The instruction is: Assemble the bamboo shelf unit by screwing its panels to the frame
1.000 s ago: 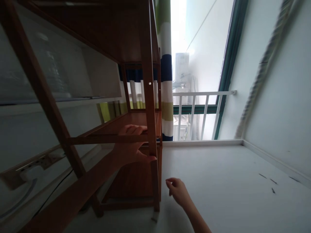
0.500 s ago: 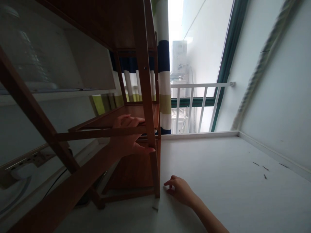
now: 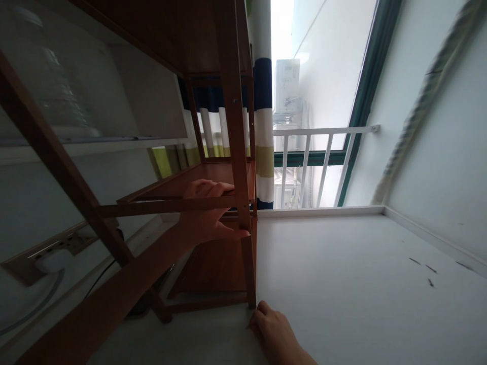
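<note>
Here, going from the left, a power strip (image 3: 57,248) lies low against the white wall with a dark cable trailing from it, and above it a blurred clear water bottle (image 3: 57,91) shows through the wooden shelving rack (image 3: 236,152). The rack is of brown wood, with slanting side rails close to the camera and a shelf board further in. It stands on the pale floor (image 3: 361,284), just beside the striped curtain (image 3: 264,126) and the white window railing (image 3: 323,162).

The left hand (image 3: 207,213) reaches through the frame and is wrapped around the rack's front rail, where that rail meets the upright post: fingers lie over the top of the rail, thumb presses from below. The right hand (image 3: 272,329) sits low at the foot of that same post (image 3: 251,289), fingertips touching or very near its bottom end. Whether it pinches anything small there is hidden, so I cannot tell if it is closed on something.

As I judge it, the step in hand is steadying the rack while working at the base of the leg. The next move would call for a firm left-hand hold to keep the frame from tipping, and careful fingertip placement under or beside the foot.
</note>
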`<control>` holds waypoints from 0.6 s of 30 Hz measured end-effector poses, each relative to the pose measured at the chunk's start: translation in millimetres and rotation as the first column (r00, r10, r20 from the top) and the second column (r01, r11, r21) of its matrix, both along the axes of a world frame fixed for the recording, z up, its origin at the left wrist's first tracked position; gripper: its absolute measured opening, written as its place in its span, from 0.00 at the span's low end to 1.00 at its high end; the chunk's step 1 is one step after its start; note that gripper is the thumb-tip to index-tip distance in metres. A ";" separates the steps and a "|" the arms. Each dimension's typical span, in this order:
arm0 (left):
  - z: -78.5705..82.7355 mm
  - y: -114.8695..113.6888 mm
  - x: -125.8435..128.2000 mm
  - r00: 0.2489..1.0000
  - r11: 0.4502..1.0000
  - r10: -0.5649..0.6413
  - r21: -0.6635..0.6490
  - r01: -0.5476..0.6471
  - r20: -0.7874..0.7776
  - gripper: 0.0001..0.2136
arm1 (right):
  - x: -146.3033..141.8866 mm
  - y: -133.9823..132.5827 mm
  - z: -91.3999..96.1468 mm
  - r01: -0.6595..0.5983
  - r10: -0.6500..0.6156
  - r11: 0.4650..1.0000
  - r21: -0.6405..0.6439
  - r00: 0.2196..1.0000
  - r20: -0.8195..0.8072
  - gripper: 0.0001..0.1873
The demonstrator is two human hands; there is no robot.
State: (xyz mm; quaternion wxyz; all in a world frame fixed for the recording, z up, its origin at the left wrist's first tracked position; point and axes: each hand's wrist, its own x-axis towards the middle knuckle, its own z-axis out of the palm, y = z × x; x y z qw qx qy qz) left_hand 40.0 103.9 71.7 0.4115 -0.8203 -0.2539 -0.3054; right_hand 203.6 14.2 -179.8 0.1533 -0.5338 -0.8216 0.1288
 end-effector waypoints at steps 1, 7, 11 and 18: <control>-0.4 0.4 -0.2 1.000 1.000 -0.015 0.016 0.015 0.014 0.34 | 0.7 1.1 -4.1 -0.005 0.004 1.000 0.023 1.000 0.023 0.10; -2.4 3.3 -1.0 0.997 0.999 -0.044 -0.013 0.044 0.065 0.34 | 1.5 10.2 -29.4 -0.019 -0.004 0.987 0.161 0.990 0.144 0.15; -2.3 3.8 -1.0 0.994 0.996 -0.068 -0.044 0.073 0.090 0.33 | 1.2 14.2 -38.0 -0.031 -0.006 0.977 0.211 0.985 0.170 0.14; -3.4 3.5 -2.6 0.995 0.997 -0.053 -0.059 0.058 0.088 0.33 | 9.2 12.7 -33.9 -0.011 -0.022 0.981 0.192 0.985 0.172 0.11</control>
